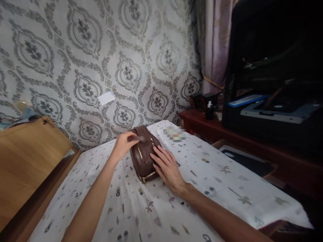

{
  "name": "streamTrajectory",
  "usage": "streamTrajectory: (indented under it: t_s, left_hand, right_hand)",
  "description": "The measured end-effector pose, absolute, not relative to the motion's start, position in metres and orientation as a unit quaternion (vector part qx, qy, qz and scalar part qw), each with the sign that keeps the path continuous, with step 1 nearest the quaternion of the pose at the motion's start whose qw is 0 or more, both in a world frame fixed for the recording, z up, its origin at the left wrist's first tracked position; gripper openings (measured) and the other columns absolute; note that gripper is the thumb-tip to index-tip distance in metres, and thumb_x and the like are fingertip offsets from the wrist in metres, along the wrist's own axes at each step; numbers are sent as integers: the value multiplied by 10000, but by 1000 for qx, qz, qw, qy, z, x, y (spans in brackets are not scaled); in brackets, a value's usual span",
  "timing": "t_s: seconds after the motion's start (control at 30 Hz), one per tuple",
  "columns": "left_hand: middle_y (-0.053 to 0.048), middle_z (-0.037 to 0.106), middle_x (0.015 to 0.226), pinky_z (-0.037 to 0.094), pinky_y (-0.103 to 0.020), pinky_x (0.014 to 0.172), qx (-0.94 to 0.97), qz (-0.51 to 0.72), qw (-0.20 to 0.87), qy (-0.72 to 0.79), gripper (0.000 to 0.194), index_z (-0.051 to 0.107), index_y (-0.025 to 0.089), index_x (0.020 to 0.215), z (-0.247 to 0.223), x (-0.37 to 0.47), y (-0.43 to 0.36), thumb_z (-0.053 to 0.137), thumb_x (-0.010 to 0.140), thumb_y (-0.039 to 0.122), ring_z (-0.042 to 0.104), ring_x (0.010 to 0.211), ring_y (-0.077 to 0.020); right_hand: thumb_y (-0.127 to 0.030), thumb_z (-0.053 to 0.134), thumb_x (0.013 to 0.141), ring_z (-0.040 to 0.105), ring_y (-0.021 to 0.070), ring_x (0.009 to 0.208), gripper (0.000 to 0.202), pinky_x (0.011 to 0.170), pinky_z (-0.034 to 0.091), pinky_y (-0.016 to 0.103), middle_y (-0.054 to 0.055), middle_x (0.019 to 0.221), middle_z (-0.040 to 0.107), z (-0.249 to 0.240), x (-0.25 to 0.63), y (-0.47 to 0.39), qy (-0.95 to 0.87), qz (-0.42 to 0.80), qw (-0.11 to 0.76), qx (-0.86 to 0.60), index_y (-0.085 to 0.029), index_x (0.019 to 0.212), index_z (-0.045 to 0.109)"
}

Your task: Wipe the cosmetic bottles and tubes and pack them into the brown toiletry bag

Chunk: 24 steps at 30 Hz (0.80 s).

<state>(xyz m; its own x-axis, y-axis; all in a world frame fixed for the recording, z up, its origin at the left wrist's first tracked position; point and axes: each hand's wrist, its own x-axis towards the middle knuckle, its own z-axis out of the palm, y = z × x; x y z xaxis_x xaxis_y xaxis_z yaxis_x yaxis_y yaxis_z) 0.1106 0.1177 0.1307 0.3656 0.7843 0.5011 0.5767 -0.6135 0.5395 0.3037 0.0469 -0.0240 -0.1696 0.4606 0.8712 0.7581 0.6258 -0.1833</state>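
Left arm: From my remote seat I saw it come in bare from the lower edge of the frame, no sleeve anywhere along the forearm.
Right arm: Bare as well, uncovered from the bottom right corner up to the wrist.
Left hand (pixel 125 143): No glove, no ring that I could make out; the fingertips were blurred, so I could not judge the nails.
Right hand (pixel 168 167): Ungloved, slender fingers, nails short and plain as far as I could see; no ring showed.
Wrists: I saw no watch, band or bracelet on either one.
Clothing: None of the person's garments entered my view.
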Motion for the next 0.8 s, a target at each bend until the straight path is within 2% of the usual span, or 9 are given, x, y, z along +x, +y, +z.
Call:
streamTrajectory:
  t_s: [0.2,0.37,0.67,0.8]
  left_hand:
    - [-11,726,802,467,-267,690,814,363,128,435,97,730,198,817,127,103,112,663,756,163,639,770,-177]
    - [-6,659,744,440,-271,667,797,385,93,457,111,664,189,754,118,107,113,603,844,210,595,722,-172]
    - [2,537,736,388,-280,667,782,407,51,470,202,555,191,675,104,119,110,579,876,205,536,723,-171]
    - [6,516,744,366,-285,659,788,399,42,467,195,556,194,695,105,121,99,583,888,206,522,728,-173]
  right_hand:
    - [-166,476,1004,459,268,1438,440,1114,443,524,97,1460,598,-26,300,47,-758,-136,490,-409,-279,1419,574]
    - [-140,460,1006,493,270,1408,401,1081,467,498,102,1427,625,-27,302,50,-756,-158,486,-409,-247,1357,621]
    - [-113,480,978,482,277,1416,448,1079,458,504,91,1427,627,-28,304,52,-763,-139,483,-407,-283,1366,625]
    - [-116,482,982,481,280,1415,433,1088,450,504,93,1432,623,-27,304,52,-763,-136,484,-406,-267,1358,634]
